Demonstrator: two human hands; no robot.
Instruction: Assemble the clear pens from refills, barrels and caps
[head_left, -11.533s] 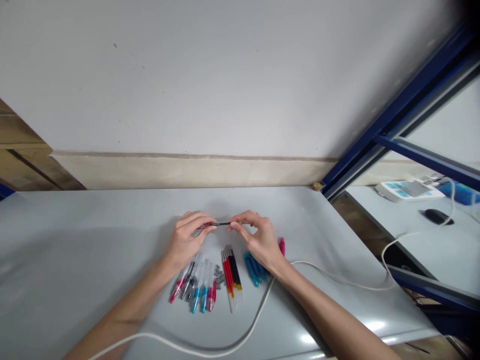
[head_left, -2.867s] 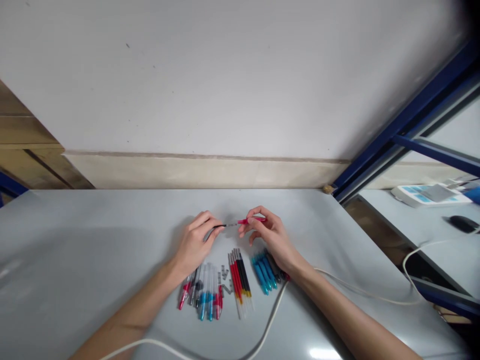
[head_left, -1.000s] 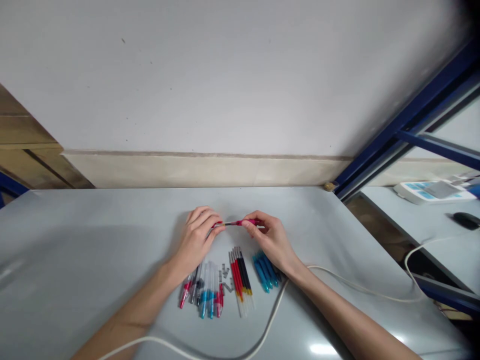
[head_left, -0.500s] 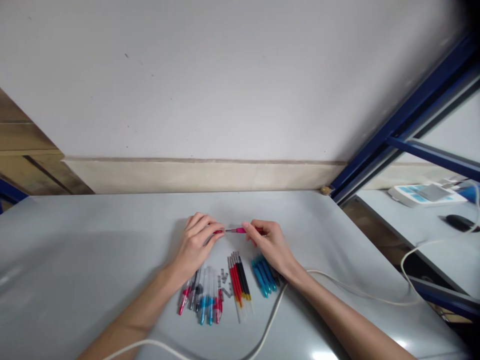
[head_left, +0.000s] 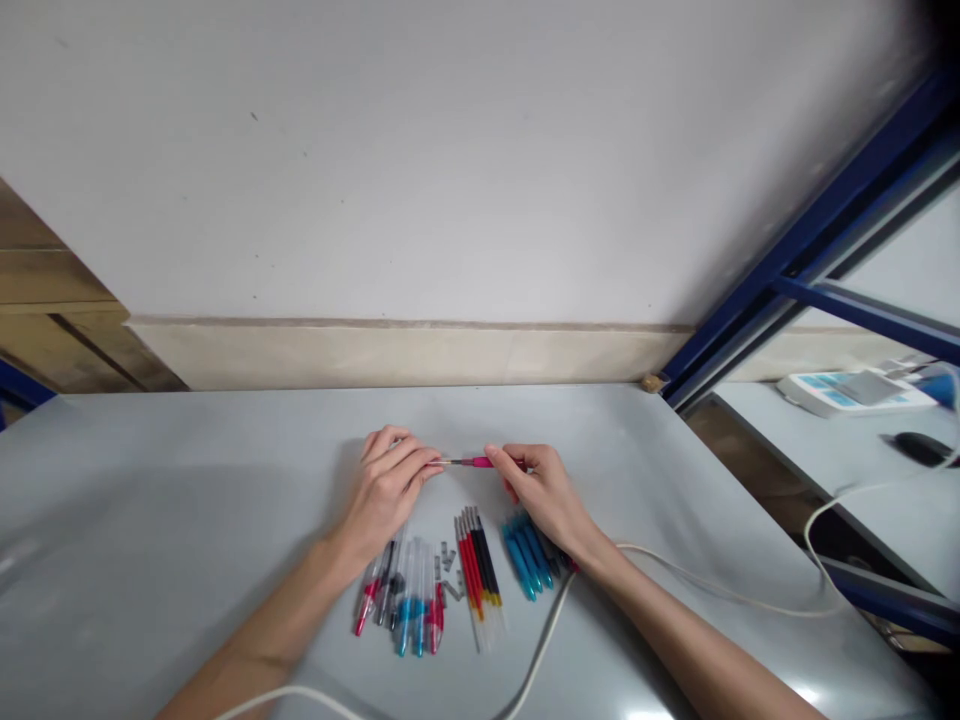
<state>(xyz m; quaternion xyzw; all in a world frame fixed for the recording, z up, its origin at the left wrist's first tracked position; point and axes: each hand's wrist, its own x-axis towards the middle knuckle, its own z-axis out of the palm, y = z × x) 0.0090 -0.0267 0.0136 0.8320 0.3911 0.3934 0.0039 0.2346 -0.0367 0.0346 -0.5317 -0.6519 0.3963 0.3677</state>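
Observation:
My left hand (head_left: 390, 482) pinches the end of a thin pen refill (head_left: 448, 462), most of it hidden by the fingers. The refill lines up with a pink pen barrel (head_left: 480, 462), and the two meet end to end or one inside the other; I cannot tell which. My right hand (head_left: 538, 485) is closed round the barrel. Below the hands lie red and black refills (head_left: 476, 560) in a row, small grey clips (head_left: 448, 560), and clear pen barrels (head_left: 412, 585) with pink, blue and dark ends. Blue pen barrels (head_left: 529, 555) lie beside my right wrist.
A white cable (head_left: 544, 640) crosses the grey table (head_left: 187, 500) under my right forearm and over my left. The wall (head_left: 420, 352) stands behind. At the right are a blue metal frame (head_left: 787, 265), a white device (head_left: 855, 388) and a black mouse (head_left: 922, 448).
My left hand has shifted slightly left, and the red bit at its fingertips no longer shows. A little more of the thin piece between the hands is visible. My right hand has hardly moved.

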